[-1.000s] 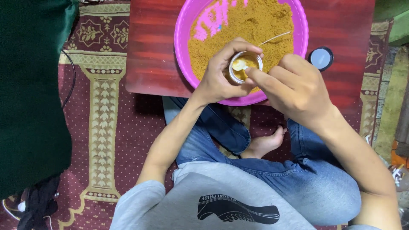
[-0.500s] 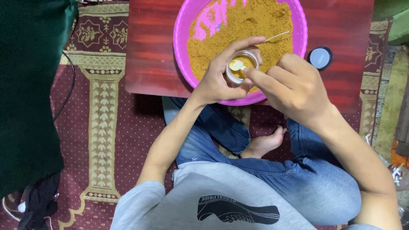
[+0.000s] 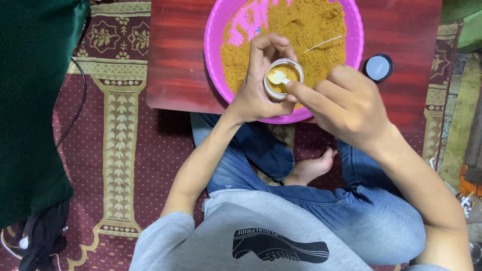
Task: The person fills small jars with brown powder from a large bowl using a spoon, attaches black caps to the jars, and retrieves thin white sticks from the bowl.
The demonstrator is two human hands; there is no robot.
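Left hand (image 3: 256, 93) wraps a small clear jar (image 3: 283, 79), fingers clamped round its sides, over the near rim of the pink basin (image 3: 213, 40) of orange powder. Right hand (image 3: 346, 108) pinches a small spoon (image 3: 277, 77), its bowl inside the jar mouth. Black lid (image 3: 377, 68) lies on the red table (image 3: 175, 65).

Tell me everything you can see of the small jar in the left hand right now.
The small jar is round, open-topped, with a pale, clear-looking rim. It is nearly full of orange-brown powder like that in the pink bowl beneath it. The left hand grips it upright by the sides, fingers curled over its far rim, just above the bowl's near edge. A small pale spoon, held by the right hand, rests its bowl inside the mouth. The jar's base is hidden.
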